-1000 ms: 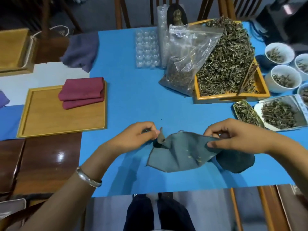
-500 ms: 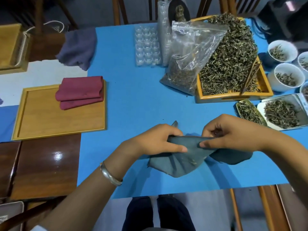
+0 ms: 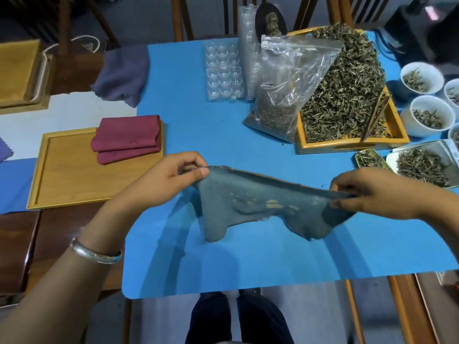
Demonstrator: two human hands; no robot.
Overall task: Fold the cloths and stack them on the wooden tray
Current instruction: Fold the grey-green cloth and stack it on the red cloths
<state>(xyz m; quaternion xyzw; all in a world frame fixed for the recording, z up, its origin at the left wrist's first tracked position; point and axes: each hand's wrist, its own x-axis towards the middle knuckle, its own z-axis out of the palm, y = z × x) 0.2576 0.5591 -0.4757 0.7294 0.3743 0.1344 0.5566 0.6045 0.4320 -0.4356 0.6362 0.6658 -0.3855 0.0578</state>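
A: Table [image 3: 223, 145] first — blue cover, crowded on the far right with a tray of dried leaves [image 3: 347, 95], a clear bag [image 3: 285, 90], white bowls [image 3: 431, 116]. Near half left bare, likely as folding room.

B: Wooden tray [image 3: 74, 175]?

A: Off the left edge of the blue cover, within easy reach of the left hand [image 3: 164, 184]. Folded maroon cloths [image 3: 126, 137] sit in its far right corner, one on the other; rest of the tray bare, so room for more.

B: Cloth being worked?

A: Grey-blue cloth [image 3: 253, 207], held up between the tray and the leaf tray, top edge pulled taut, body sagging toward the table. Left grip pinches one top corner, right hand [image 3: 372, 194] pinches the other. My guess: stretching it flat before the first fold. Pale flecks on it, maybe leaf bits.

B: Anything unclear?

A: Cannot tell whether the hanging lobes touch the table. Right fingertips are buried in fabric. A purple cloth [image 3: 121, 73] lies bunched at the far left, partly off the cover; another scrap is cut off by the left frame edge. Rightmost bowls also cropped.
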